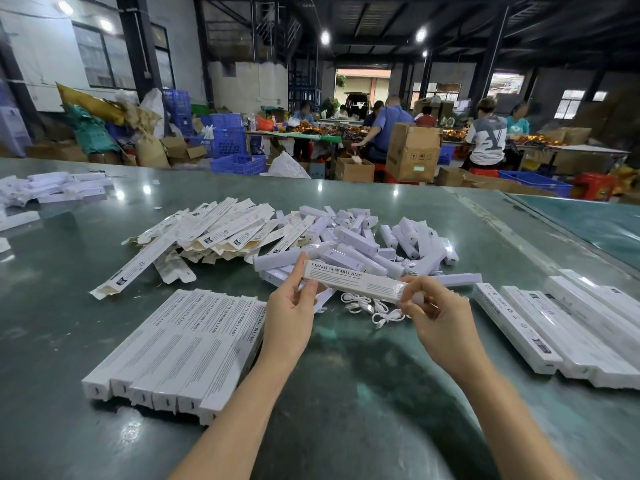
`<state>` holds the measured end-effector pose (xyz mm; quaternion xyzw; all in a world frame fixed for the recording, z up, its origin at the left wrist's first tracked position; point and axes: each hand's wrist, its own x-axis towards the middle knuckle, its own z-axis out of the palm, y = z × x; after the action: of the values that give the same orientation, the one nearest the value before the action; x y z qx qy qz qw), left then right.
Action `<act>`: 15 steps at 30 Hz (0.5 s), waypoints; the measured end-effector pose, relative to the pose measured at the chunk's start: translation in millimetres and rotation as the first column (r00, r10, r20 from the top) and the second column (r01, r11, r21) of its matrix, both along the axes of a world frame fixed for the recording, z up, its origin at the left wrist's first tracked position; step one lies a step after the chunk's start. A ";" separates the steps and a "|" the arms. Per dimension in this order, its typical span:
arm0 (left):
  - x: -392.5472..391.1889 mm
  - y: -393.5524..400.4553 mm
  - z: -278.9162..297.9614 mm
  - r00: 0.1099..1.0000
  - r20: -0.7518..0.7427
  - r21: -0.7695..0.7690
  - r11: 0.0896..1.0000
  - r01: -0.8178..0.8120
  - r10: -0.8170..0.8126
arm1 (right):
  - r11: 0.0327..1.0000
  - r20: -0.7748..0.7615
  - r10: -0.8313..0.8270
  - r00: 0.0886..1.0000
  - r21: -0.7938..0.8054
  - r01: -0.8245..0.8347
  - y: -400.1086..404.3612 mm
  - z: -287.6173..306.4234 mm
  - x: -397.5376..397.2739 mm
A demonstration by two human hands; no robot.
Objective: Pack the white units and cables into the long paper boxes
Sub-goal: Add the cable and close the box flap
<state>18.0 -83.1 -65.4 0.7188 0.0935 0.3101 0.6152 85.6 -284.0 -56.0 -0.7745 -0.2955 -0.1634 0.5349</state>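
A long white paper box [353,280] printed "SMART SENSOR LAMP" is held level above the green table [363,393]. My left hand [294,304] grips its left end; my right hand [438,315] pinches its right end. Behind it lies a heap of white units [360,242]. Loose white cables [375,310] lie on the table under the box. Flat unfolded boxes [207,232] are piled at the centre left.
A neat row of closed boxes [180,348] lies at the near left, and another row of closed boxes [568,327] at the right. More white boxes [59,188] sit at the far left. Beyond the table's far edge people work among cartons and blue crates.
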 end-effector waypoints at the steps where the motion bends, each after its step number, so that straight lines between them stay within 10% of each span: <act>1: 0.1 0.0 0.5 1.000 0.002 -0.003 1.000 -0.002 0.002 | 1.000 0.006 -0.003 1.000 -0.005 0.003 0.1 -0.1 0.1; 15: -2.6 -4.8 7.8 0.997 0.028 -0.275 0.960 -0.062 0.072 | 0.961 0.114 0.098 0.989 -0.270 -0.064 17.6 4.8 -21.3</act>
<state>15.4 -87.9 -57.6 0.6174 0.1481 0.3281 0.6995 64.3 -266.4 -51.2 -0.8143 -0.3797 -0.1491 0.4129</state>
